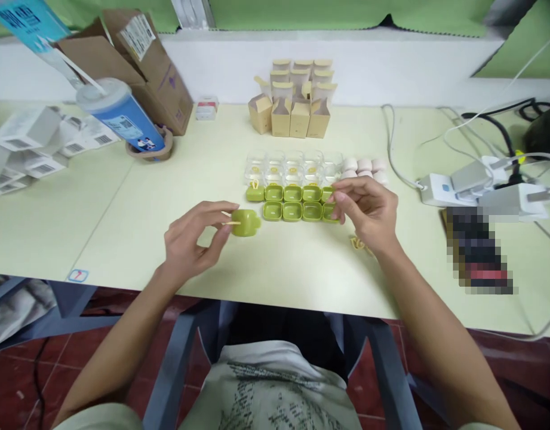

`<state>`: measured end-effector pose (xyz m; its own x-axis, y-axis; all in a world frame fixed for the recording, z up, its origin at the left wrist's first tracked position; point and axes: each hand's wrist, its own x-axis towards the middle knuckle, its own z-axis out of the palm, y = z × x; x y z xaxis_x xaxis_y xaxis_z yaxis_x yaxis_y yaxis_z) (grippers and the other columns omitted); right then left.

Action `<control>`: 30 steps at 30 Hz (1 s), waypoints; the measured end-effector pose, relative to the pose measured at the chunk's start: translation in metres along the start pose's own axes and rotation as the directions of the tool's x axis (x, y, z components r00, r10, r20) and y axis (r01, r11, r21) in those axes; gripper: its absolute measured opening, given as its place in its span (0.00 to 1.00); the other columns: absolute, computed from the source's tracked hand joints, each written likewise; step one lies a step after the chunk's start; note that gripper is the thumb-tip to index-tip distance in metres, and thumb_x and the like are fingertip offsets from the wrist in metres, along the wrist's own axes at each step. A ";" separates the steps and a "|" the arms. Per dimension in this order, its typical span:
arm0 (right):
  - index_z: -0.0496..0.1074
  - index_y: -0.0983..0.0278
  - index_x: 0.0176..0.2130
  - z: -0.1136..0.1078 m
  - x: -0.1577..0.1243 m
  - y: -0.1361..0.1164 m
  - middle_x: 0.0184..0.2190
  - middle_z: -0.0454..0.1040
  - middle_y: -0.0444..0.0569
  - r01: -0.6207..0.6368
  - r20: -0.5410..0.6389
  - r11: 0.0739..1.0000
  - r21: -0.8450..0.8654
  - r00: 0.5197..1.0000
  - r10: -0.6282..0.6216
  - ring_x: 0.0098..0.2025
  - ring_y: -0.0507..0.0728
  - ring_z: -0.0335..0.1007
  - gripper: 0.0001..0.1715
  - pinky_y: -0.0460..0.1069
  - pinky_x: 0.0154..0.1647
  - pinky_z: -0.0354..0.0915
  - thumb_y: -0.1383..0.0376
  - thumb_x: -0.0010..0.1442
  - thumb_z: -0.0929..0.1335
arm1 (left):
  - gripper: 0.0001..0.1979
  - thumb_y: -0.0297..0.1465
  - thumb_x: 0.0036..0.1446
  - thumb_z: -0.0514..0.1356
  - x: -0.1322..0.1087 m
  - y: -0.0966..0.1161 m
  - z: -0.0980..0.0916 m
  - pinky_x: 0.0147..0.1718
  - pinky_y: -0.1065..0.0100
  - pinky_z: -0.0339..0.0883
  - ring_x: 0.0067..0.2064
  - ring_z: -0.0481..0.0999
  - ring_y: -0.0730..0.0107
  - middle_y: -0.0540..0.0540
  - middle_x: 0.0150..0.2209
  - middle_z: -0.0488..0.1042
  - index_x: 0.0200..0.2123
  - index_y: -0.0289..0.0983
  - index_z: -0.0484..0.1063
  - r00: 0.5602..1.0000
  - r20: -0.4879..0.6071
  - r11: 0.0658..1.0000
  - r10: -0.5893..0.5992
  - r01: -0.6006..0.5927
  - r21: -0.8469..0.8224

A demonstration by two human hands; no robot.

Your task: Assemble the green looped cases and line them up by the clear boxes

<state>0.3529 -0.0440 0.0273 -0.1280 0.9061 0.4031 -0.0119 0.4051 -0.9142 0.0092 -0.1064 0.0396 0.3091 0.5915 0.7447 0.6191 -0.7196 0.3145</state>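
Observation:
My left hand [196,236] is closed in a pinch at the table's front half, holding a small green plastic piece [246,223] with a thin yellow strip at its near side. Over the right end of the green cups [292,211], my right hand [368,209] has thumb and fingers drawn together; anything between them is too small to make out. The cups stand in two rows. At their left end, one green piece [255,194] bears a yellow loop-shaped part. Small yellow parts [358,242] lie beside my right wrist, partly hidden by it.
Behind the cups are clear plastic cases [293,169] and white rounded pieces [364,165]. Open small cardboard boxes [300,119] stand at the wall. Left are a blue cup [131,122], a carton [167,83] and white boxes [30,134]; right, power strips [472,185] with cables.

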 end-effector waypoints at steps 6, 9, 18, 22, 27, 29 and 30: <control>0.83 0.60 0.43 0.018 -0.008 0.011 0.33 0.84 0.47 0.056 0.130 0.990 -0.133 0.991 -0.039 0.24 0.52 0.77 0.08 0.49 0.24 0.70 0.59 0.72 0.75 | 0.06 0.28 0.74 0.63 -0.020 -0.028 0.017 0.41 0.66 0.84 0.42 0.90 0.67 0.46 0.46 0.90 0.50 0.40 0.80 0.985 0.116 0.982 -0.129 0.111 0.150; 0.83 0.61 0.42 0.022 -0.010 0.012 0.32 0.84 0.46 0.065 0.149 0.987 -0.150 0.988 -0.042 0.24 0.52 0.78 0.06 0.49 0.25 0.71 0.63 0.71 0.74 | 0.08 0.32 0.76 0.62 -0.014 -0.032 0.030 0.36 0.69 0.82 0.38 0.89 0.69 0.45 0.47 0.90 0.50 0.38 0.82 0.971 0.157 0.972 -0.180 0.151 0.182; 0.84 0.61 0.42 0.021 -0.010 0.011 0.32 0.84 0.47 0.088 0.122 0.983 -0.164 0.990 -0.069 0.28 0.53 0.76 0.08 0.49 0.27 0.71 0.62 0.71 0.72 | 0.19 0.40 0.72 0.69 -0.017 -0.022 0.030 0.34 0.69 0.82 0.43 0.87 0.67 0.41 0.54 0.84 0.60 0.39 0.76 0.943 0.206 0.958 -0.262 0.230 0.169; 0.84 0.61 0.43 0.023 -0.012 0.012 0.32 0.84 0.47 0.134 0.134 0.974 -0.180 0.985 -0.111 0.28 0.52 0.75 0.08 0.49 0.27 0.70 0.64 0.71 0.72 | 0.14 0.39 0.73 0.68 -0.019 -0.026 0.038 0.34 0.69 0.82 0.42 0.85 0.68 0.42 0.52 0.84 0.57 0.40 0.78 0.956 0.190 0.964 -0.225 0.191 0.184; 0.84 0.61 0.43 0.025 -0.014 0.015 0.32 0.84 0.46 0.144 0.160 0.966 -0.213 0.981 -0.111 0.26 0.51 0.73 0.09 0.49 0.28 0.70 0.65 0.72 0.71 | 0.09 0.36 0.74 0.66 -0.019 -0.029 0.046 0.35 0.69 0.82 0.43 0.85 0.68 0.42 0.51 0.84 0.53 0.40 0.80 0.972 0.142 0.970 -0.188 0.161 0.183; 0.84 0.61 0.43 0.026 -0.014 0.017 0.32 0.84 0.46 0.152 0.161 0.964 -0.220 0.980 -0.118 0.26 0.51 0.73 0.09 0.48 0.28 0.70 0.65 0.72 0.70 | 0.10 0.37 0.74 0.66 -0.021 -0.029 0.048 0.35 0.68 0.82 0.43 0.85 0.68 0.42 0.51 0.85 0.53 0.40 0.80 0.972 0.125 0.964 -0.201 0.173 0.203; 0.84 0.61 0.43 0.026 -0.014 0.017 0.32 0.84 0.46 0.157 0.163 0.962 -0.222 0.979 -0.122 0.26 0.51 0.73 0.09 0.48 0.28 0.70 0.66 0.72 0.70 | 0.10 0.38 0.75 0.66 -0.021 -0.029 0.049 0.35 0.68 0.82 0.43 0.85 0.67 0.42 0.51 0.84 0.53 0.40 0.80 0.970 0.125 0.961 -0.208 0.180 0.209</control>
<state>0.3286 -0.0531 0.0048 -0.2857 0.8178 0.4996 0.1886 0.5591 -0.8073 0.0195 -0.0802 -0.0142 0.2608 0.7690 0.5836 0.8018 -0.5093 0.3128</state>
